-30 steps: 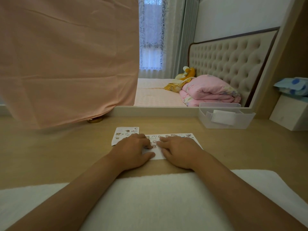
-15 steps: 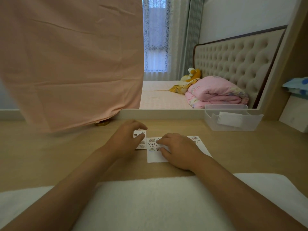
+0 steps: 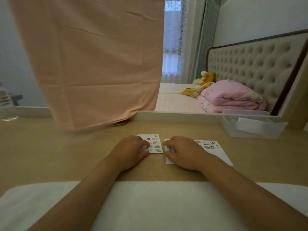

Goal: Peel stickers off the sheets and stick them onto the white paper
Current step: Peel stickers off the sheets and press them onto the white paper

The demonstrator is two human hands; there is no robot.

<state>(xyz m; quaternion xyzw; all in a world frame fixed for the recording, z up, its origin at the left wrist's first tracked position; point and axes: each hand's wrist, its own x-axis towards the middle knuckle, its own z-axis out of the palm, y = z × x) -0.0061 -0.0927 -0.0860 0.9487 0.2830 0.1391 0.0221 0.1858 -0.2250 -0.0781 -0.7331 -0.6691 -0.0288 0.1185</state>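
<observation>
**Left hand goes for a new sticker**

Far out past the left hand (image 3: pixel 131 151) a water bottle (image 3: pixel 6 104) stands at the edge of the view. A big pink cloth (image 3: pixel 93 64) hangs down behind both hands.

The left hand lies on the tabletop (image 3: pixel 66 155) with its fingers bent down onto the sticker sheet (image 3: pixel 157 142). A moment ago this hand was on the white paper next to the other hand; now it has moved off to the left, onto the sheet. Its fingertips cover a sticker, and I cannot tell if they pinch it yet.

Just to the right, a small gap away, is the right hand (image 3: pixel 185 153). It stays where it was, with fingers bent and the tips pressing the left end of the white paper (image 3: pixel 220 155) flat. It holds nothing up. The paper pokes out past the right side of this hand and has a few stickers (image 3: pixel 210 145) on it already.

So one sticker seems done and the next peel is about to start — the paper is held ready for it.

Beyond the right hand, farther right, sits a clear plastic box (image 3: pixel 253 129). A white towel (image 3: pixel 158 202) lies under both arms.
</observation>
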